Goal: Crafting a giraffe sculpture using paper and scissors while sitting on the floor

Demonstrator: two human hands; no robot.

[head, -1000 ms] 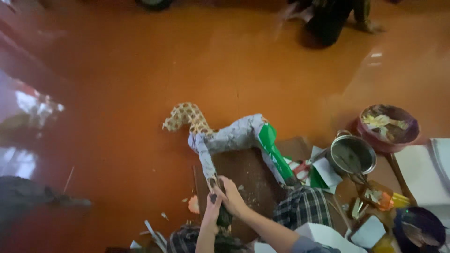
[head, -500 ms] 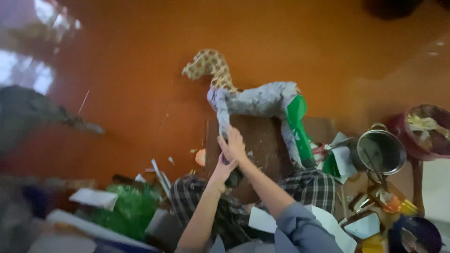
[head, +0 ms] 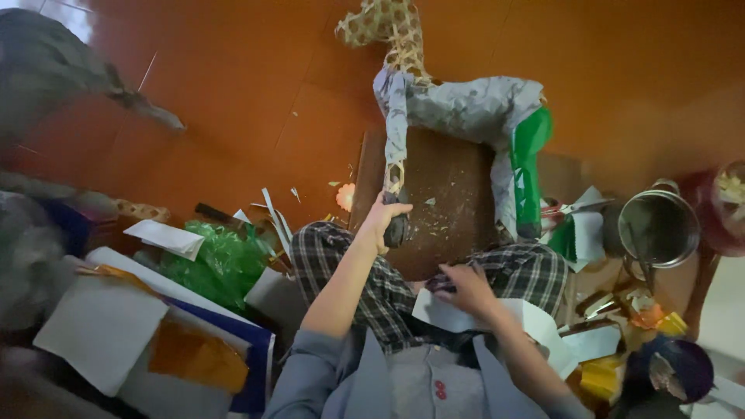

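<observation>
My clothing, seen from above. I wore a grey-blue garment that hung open at the front, with sleeves reaching only to about the elbow; both forearms below them were bare. Beneath it lay a lighter grey shirt closed down the middle, on which two small red buttons showed. My legs were covered by trousers in a dark plaid of black, grey and white checks. My left hand (head: pixel 382 221) and right hand (head: pixel 466 289) wore no gloves.
</observation>
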